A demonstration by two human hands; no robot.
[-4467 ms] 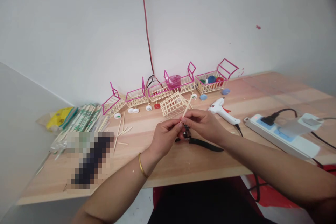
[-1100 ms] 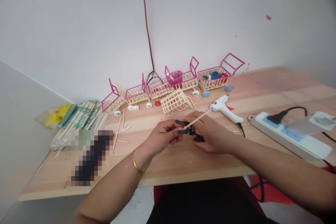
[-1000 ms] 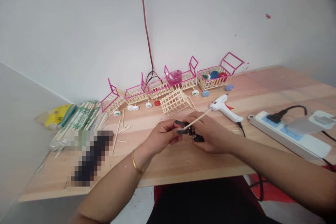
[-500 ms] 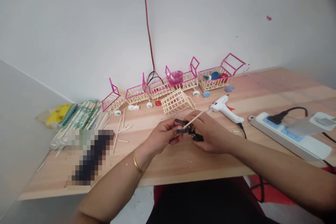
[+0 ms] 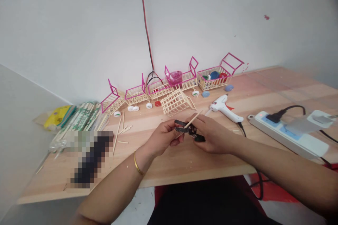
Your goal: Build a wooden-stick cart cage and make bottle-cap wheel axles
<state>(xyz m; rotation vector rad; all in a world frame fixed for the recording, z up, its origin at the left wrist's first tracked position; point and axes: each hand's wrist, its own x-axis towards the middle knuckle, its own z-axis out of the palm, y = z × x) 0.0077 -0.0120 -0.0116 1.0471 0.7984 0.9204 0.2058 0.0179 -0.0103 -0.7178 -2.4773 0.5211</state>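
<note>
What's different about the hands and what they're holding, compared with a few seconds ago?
The right hand let go of the stick and took hold of the pliers, which earlier showed beneath the hands. The left hand kept the stick, now set across the pliers' jaws; since a second ago it has slid down and left, so less sticks out at the upper right. The glue gun and power strip stayed put.
</note>
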